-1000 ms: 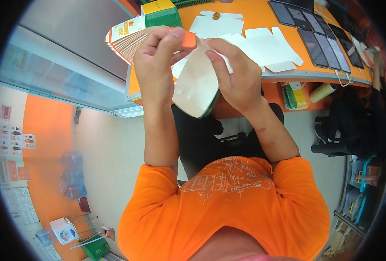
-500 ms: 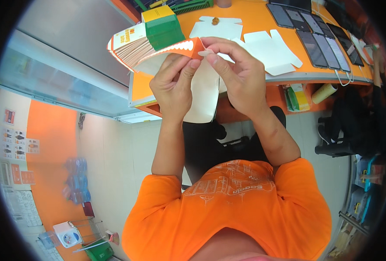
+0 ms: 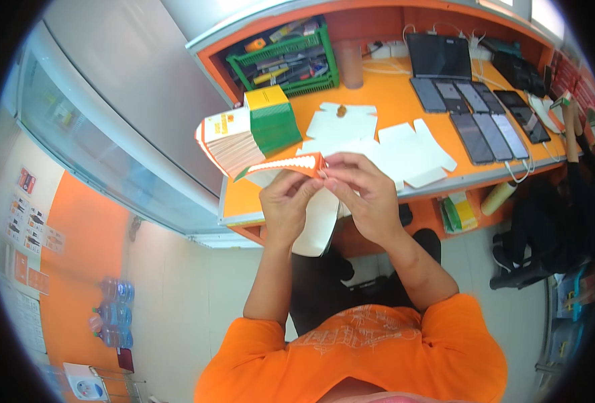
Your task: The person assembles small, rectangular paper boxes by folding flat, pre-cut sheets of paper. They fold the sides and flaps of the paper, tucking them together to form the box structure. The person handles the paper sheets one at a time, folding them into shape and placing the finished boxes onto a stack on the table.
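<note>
My two hands hold a partly folded cardboard carton [image 3: 317, 227] above the front edge of the orange table. Its inside is white, and one side panel is orange with a white scalloped pattern. My left hand [image 3: 286, 201] grips that panel between thumb and fingers. At the carton's upper corner, my right hand [image 3: 364, 195] pinches the cardboard with thumb and fingertips close to the left fingers. The small flap there is mostly hidden by my fingers. Just beyond my left hand lies a stack of flat printed cartons [image 3: 233, 144], white, orange, green and yellow.
White cardboard blanks [image 3: 415, 154] lie on the table [image 3: 388, 77]; a small brown item [image 3: 341, 111] rests on one. Several phones [image 3: 475, 138] and a laptop [image 3: 439, 57] are at right. A green basket [image 3: 284, 64] of tools stands at the back. A dark-clothed person sits at far right.
The view has tilted up, showing more of the table's back. My right fingers have closed in at the carton's corner, and the white flap that stuck out there is now mostly covered.
</note>
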`<state>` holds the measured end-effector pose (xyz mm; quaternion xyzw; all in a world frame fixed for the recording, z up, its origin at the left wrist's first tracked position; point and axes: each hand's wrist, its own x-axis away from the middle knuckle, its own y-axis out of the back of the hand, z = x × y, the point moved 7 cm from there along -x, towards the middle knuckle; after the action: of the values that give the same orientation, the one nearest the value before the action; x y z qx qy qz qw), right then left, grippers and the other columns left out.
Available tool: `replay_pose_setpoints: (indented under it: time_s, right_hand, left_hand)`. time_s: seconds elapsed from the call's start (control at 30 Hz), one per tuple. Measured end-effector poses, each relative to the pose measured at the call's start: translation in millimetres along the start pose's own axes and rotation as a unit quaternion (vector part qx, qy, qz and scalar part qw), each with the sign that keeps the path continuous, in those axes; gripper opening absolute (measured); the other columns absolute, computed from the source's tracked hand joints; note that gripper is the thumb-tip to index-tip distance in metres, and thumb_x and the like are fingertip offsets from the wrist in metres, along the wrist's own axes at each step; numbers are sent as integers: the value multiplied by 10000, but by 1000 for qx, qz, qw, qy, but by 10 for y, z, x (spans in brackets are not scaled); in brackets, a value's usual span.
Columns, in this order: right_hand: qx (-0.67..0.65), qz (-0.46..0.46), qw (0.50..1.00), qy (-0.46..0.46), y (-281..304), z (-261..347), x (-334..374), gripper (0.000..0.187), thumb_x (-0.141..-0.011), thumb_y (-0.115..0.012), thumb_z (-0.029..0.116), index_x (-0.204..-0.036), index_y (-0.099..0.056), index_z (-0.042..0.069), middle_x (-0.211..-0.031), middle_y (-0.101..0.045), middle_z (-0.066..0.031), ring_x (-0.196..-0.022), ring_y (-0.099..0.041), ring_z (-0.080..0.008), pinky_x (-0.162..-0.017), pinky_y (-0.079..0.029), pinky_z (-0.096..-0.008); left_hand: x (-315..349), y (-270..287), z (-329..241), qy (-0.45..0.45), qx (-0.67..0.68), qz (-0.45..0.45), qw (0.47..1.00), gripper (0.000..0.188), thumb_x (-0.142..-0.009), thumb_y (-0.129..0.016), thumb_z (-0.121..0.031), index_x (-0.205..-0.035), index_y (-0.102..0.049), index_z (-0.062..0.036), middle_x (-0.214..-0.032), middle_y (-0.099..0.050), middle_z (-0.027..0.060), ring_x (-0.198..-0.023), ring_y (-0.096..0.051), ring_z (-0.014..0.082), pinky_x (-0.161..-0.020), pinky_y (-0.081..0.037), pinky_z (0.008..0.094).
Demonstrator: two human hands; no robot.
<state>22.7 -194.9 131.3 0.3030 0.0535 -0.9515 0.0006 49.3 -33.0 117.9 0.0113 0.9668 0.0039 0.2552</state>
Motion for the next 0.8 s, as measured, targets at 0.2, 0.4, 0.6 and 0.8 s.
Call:
replay_pose_setpoints:
  time_s: [0.2,0.4,0.6,0.8]
  right_hand:
    - [-69,-4,997,-20,69,-131,82,170,-914,-718,19,-1076,-740,-26,-1243,-661,-135,-1142,-651,-209,-975,-552,-329]
    - [-56,-106,992,49,-4,-16,138,219,-882,-730,-45,-1097,-685,-42,-1187,-693,-135,-1098,-676,-227,-978,-556,-356]
    - [118,-74,988,73,506,204,-330,134,-938,-653,-19,-1071,-666,-6,-1082,-729,-128,-1038,-700,-193,-905,-563,-339]
    - [309,185,918,167,70,711,-678,128,-922,-657,5,-1050,-665,6,-989,-710,-131,-913,-706,-272,-849,-541,-335]
  left_hand:
    - [23,-79,162,89,142,49,985,171,-927,-736,-66,-1065,-750,35,-1039,-729,95,-930,-669,137,-863,-544,279]
    - [172,-244,-276,-141,-129,16,981,254,-934,-674,-61,-1175,-713,7,-1052,-727,147,-984,-691,236,-866,-526,332]
    - [685,-611,-987,4,-81,495,865,319,-859,-769,-87,-1171,-727,-31,-1003,-757,96,-857,-731,216,-755,-555,306]
    - [519,-378,-1720,-358,-207,223,883,279,-801,-818,-164,-1059,-744,-89,-1026,-687,20,-1089,-639,236,-965,-491,436]
